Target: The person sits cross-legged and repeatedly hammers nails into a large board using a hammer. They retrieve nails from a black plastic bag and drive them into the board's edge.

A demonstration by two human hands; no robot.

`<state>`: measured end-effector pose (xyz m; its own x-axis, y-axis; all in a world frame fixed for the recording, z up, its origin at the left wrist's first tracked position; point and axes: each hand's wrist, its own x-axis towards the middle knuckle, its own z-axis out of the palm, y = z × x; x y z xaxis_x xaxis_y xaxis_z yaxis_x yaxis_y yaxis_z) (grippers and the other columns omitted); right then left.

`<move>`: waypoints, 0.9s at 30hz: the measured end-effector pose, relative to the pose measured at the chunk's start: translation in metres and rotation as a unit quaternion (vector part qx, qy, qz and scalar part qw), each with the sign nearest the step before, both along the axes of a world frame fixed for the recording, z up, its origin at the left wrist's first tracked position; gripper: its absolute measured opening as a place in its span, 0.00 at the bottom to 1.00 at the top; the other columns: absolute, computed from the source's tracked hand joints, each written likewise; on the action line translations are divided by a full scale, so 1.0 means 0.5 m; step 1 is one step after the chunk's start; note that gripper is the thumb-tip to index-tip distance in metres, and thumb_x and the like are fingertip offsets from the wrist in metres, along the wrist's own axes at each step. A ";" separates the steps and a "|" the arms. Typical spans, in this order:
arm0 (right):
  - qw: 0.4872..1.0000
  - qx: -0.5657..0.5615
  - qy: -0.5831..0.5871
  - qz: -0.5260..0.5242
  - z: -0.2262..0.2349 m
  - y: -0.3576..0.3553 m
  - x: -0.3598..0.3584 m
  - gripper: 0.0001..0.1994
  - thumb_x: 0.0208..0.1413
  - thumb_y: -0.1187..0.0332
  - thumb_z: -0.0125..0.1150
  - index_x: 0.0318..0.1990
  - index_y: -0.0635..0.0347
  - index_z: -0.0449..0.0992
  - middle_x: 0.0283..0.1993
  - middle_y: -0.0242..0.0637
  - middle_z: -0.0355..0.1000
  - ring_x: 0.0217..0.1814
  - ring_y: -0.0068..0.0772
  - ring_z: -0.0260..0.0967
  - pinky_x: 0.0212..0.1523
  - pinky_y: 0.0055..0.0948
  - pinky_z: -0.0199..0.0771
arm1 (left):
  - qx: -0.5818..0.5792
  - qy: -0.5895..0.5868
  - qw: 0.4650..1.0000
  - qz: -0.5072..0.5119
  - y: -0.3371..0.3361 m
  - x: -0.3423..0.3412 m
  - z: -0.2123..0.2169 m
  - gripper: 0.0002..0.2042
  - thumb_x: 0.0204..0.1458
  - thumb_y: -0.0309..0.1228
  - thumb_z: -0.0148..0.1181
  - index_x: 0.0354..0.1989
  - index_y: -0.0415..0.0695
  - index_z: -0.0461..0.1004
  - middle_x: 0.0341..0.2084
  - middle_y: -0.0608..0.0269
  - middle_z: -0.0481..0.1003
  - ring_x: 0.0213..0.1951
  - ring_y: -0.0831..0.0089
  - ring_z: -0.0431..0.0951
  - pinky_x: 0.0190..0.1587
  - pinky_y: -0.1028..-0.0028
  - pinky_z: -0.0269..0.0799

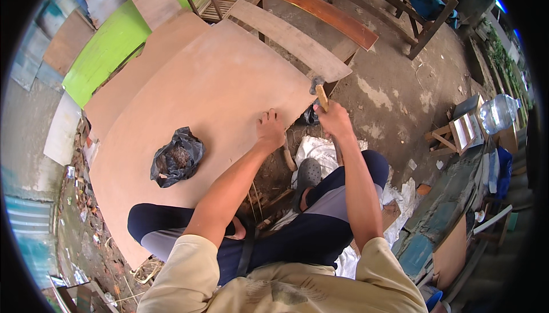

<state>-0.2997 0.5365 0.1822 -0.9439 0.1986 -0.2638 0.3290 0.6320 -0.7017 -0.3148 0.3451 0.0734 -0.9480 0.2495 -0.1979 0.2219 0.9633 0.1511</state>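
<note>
Your left hand [270,129] lies open on the board's [200,101] right edge, your right [333,119] grips a raised hammer [320,92], so nailing looks unfinished.

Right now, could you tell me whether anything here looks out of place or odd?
Nothing is spilled or broken. The left hand presses the plywood sheet near its edge, while the right hand holds a hammer raised beside it. A black bag sits open on the sheet, its contents still inside.

Left hand [270,129]: palm down, fingers spread, arm stretched forward.
Right hand [333,119]: fist closed in a grip, forearm raised.
</note>
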 end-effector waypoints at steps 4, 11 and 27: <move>0.997 0.059 0.023 0.048 -0.100 -0.026 -0.018 0.21 0.61 0.56 0.58 0.42 0.72 0.74 0.28 0.58 0.77 0.30 0.56 0.78 0.35 0.48 0.78 | 0.055 -0.011 0.998 -0.041 -0.053 0.035 0.010 0.47 0.47 0.49 0.69 0.72 0.46 0.50 0.72 0.58 0.50 0.74 0.56 0.46 0.72 0.49 0.44; 0.977 0.089 0.081 0.175 -0.156 -0.096 0.007 0.22 0.61 0.54 0.58 0.42 0.71 0.72 0.30 0.62 0.76 0.40 0.67 0.75 0.44 0.55 0.74 | 0.004 0.094 0.995 -0.008 -0.173 0.124 -0.070 0.47 0.51 0.50 0.62 0.76 0.50 0.42 0.76 0.58 0.40 0.76 0.57 0.38 0.73 0.45 0.34; 0.979 0.097 0.072 0.163 -0.230 -0.105 0.004 0.22 0.62 0.54 0.57 0.41 0.72 0.72 0.31 0.63 0.75 0.36 0.64 0.75 0.39 0.52 0.75 | 0.010 0.088 0.996 -0.005 -0.162 0.130 -0.048 0.49 0.47 0.46 0.67 0.75 0.49 0.44 0.75 0.58 0.44 0.75 0.59 0.42 0.74 0.47 0.37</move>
